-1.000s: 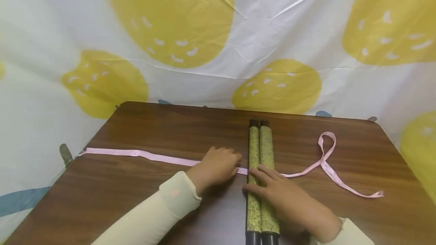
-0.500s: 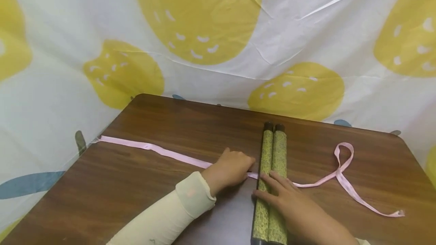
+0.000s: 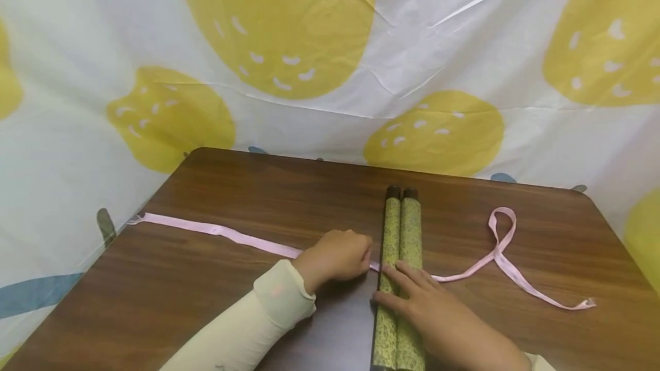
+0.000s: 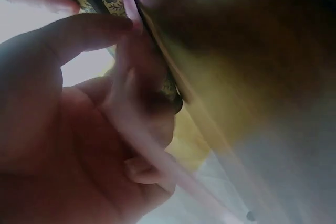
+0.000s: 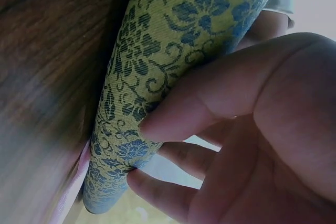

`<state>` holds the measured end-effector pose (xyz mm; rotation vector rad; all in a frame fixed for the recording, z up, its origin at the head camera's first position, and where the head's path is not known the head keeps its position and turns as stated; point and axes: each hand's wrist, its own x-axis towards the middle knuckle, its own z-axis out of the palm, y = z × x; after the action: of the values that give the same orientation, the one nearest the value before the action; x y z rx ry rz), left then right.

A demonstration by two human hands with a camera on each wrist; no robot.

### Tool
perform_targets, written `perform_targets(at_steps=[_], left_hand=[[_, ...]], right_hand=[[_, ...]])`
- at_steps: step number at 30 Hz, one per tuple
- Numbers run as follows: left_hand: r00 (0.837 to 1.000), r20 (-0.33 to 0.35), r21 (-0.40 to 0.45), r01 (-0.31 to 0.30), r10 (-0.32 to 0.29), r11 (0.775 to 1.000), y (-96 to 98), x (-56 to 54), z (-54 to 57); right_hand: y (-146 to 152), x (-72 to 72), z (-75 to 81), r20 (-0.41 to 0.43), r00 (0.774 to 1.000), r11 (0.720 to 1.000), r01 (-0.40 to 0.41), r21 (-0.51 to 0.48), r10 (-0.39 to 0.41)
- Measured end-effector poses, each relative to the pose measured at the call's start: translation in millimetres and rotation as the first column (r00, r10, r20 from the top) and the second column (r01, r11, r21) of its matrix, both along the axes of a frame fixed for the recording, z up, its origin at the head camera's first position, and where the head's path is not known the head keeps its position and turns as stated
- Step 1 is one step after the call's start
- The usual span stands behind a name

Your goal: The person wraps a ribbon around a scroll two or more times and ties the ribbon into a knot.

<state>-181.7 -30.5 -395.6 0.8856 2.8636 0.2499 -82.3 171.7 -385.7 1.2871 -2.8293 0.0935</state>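
Two rolled scrolls (image 3: 411, 228) in yellow-green brocade with dark flowers and black ends lie side by side on the table. A pink ribbon (image 3: 232, 235) runs crosswise under them and comes out on both sides. Just left of the scrolls, my left hand (image 3: 332, 255) pinches the ribbon between thumb and fingers; the left wrist view shows the ribbon (image 4: 152, 148) crossing that hand. My right hand (image 3: 435, 311) rests on the scrolls with its fingers spread. In the right wrist view its thumb and fingertips touch the brocade of one scroll (image 5: 142, 61). Their near ends are cut off.
The brown wooden table (image 3: 258, 182) has a rounded far edge. On the right, the ribbon's tail (image 3: 507, 231) forms a loop and ends loose; its frayed left end reaches the table's left edge. A white cloth (image 3: 289, 119) with yellow fruit prints hangs behind.
My left hand's fingers have curled in and now pinch the ribbon beside the scrolls. The right hand stays on the scrolls. The head view has shifted slightly.
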Motion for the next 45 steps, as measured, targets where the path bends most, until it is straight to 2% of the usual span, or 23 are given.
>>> perform_targets(at_steps=[6,9,11,14,18,22,26,27,29,30,32,36,37,39,41,45], left_hand=[[0.990,0.141,0.046,-0.028,0.021,0.999,-3.1,-1.4,3.3],[0.971,0.240,0.124,-0.017,-0.013,0.992,-4.9,-4.4,6.0],[0.950,0.306,0.218,-0.007,-0.062,0.976,-5.7,-7.2,7.3],[0.916,0.376,0.358,-0.003,-0.141,0.934,-5.6,-11.6,8.3],[0.870,0.450,0.488,-0.053,-0.200,0.871,-5.2,-15.2,8.4],[0.801,0.545,0.581,-0.150,-0.246,0.800,-4.9,-14.6,10.4],[0.712,0.628,0.655,-0.266,-0.314,0.707,-2.0,-11.8,13.3],[0.698,0.637,0.669,-0.288,-0.329,0.685,-1.1,-11.0,13.6],[0.680,0.643,0.690,-0.317,-0.352,0.650,0.9,-9.6,13.9],[0.668,0.647,0.704,-0.339,-0.368,0.624,1.9,-8.9,14.1],[0.682,0.626,0.729,-0.341,-0.377,0.594,3.4,-7.8,13.9],[0.713,0.596,0.758,-0.347,-0.370,0.553,5.4,-6.2,14.3],[0.731,0.584,0.759,-0.339,-0.352,0.556,5.8,-6.0,14.2],[0.749,0.575,0.759,-0.337,-0.330,0.557,6.6,-5.5,14.5],[0.750,0.574,0.763,-0.343,-0.329,0.548,7.7,-5.4,14.1],[0.736,0.584,0.770,-0.369,-0.342,0.521,9.7,-4.5,13.7]], right_hand=[[0.4,-1.5,-1.5,-0.020,1.000,1.000,-0.012,-0.002,0.012],[0.6,-2.1,-2.4,-0.039,0.999,1.000,-0.016,-0.005,0.015],[0.2,-2.3,-2.9,-0.056,0.998,1.000,-0.013,-0.004,0.013],[-1.5,-0.1,-2.1,-0.076,0.997,1.000,0.021,0.021,-0.019],[-5.2,5.3,1.5,-0.072,0.993,0.992,0.100,0.079,-0.094],[-7.7,8.7,4.8,-0.053,0.992,0.987,0.123,0.098,-0.119],[-8.2,9.3,6.4,-0.028,0.995,0.992,0.101,0.079,-0.099],[-8.3,9.3,6.8,-0.012,0.995,0.992,0.100,0.081,-0.100],[-8.3,9.5,7.4,0.012,0.995,0.991,0.100,0.092,-0.102],[-8.3,9.8,7.6,0.025,0.994,0.990,0.103,0.100,-0.106],[-8.4,10.1,7.7,0.036,0.993,0.988,0.105,0.112,-0.109],[-8.1,10.6,7.2,0.036,0.994,0.989,0.099,0.114,-0.103],[-8.1,10.7,7.1,0.037,0.994,0.989,0.099,0.112,-0.104],[-7.8,11.1,7.0,0.041,0.994,0.990,0.098,0.104,-0.103],[-7.6,11.6,7.1,0.051,0.993,0.990,0.101,0.099,-0.107],[-8.1,12.3,7.3,0.056,0.992,0.989,0.111,0.099,-0.116]])
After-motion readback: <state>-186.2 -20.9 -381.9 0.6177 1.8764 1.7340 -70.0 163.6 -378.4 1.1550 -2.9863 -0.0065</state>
